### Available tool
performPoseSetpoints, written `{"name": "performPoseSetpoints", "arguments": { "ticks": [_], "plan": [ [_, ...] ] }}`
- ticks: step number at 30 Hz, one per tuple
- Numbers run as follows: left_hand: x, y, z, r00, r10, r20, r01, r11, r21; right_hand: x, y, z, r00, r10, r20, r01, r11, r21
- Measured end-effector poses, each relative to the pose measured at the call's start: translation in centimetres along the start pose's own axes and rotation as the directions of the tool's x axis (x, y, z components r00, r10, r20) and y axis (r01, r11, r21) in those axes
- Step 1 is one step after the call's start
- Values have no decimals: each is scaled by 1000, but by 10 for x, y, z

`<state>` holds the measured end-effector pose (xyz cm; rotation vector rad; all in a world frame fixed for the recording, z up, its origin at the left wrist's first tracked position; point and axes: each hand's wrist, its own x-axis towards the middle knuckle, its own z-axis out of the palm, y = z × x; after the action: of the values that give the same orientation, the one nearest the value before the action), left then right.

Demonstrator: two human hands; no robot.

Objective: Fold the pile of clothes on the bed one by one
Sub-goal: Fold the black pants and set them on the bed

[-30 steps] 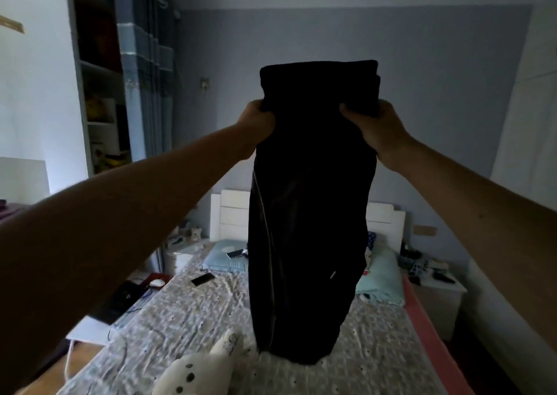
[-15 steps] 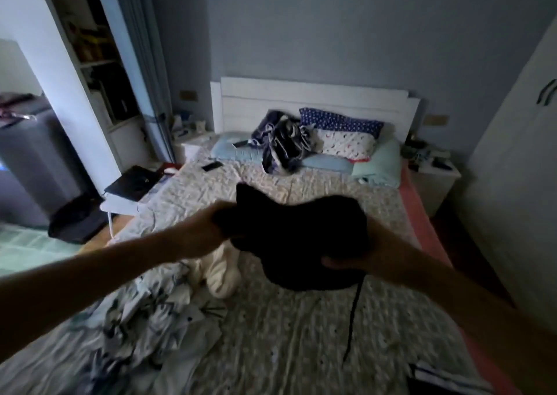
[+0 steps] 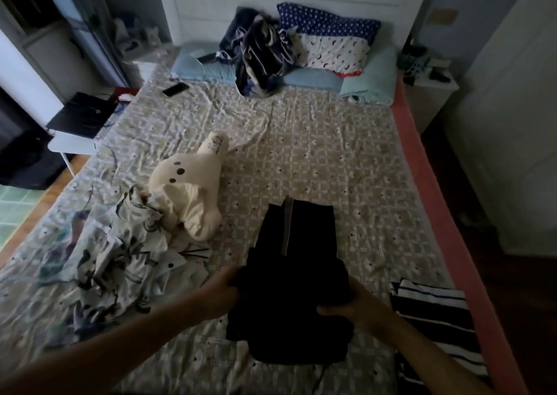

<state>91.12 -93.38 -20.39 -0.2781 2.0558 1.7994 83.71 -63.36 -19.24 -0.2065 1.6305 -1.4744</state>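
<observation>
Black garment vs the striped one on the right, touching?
Apart. Head view shows a strip of bedsheet between the black garment and the striped garment.

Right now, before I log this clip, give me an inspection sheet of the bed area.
Surface: bed with wrinkled patterned sheet, pink edge on the right.
Job's things: black garment laid flat, near end doubled over; unfolded printed pile to its left; striped garment to its right.
Clutter: cream plush toy, phone, pillows, dark bundle.
Grippers: left hand and right hand each in a grip on the black garment's sides.
Cables: thin dark cord below the garment.
Surroundings: laptop on side table, nightstand.
</observation>
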Motion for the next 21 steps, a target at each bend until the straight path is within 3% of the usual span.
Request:
{"name": "performPoseSetpoints", "arguments": {
  "ticks": [3,5,9,11,13,15,17,19,21],
  "plan": [
    [57,-27,-8,998,-57,-14,58,995,76,42,13,-27,988,69,-140,-76,996,-49],
    [100,-31,-11,995,-97,15,96,992,77,76,17,-51,976,119,-184,-119,993,7],
    [212,-24,-17,995,-30,-97,48,981,189,171,16,-104,920,101,-379,-132,990,-55],
    [263,-36,-19,971,42,-236,40,943,331,218,23,-129,846,10,-533,-129,974,-187],
    [292,-65,-9,937,151,-316,78,790,608,257,47,-140,757,-74,-649,-234,897,-376],
    [303,-112,13,947,260,-188,-17,627,778,278,93,-131,731,-193,-654,-309,761,-571],
    [295,-179,43,971,236,46,-161,498,852,281,157,-104,804,-296,-517,-244,628,-739],
    [274,-244,71,959,169,229,-276,360,891,265,229,-73,896,-268,-355,-192,487,-852],
    [255,-299,87,948,143,285,-314,254,915,246,296,-54,931,-203,-303,-222,344,-912]
  ]
}}
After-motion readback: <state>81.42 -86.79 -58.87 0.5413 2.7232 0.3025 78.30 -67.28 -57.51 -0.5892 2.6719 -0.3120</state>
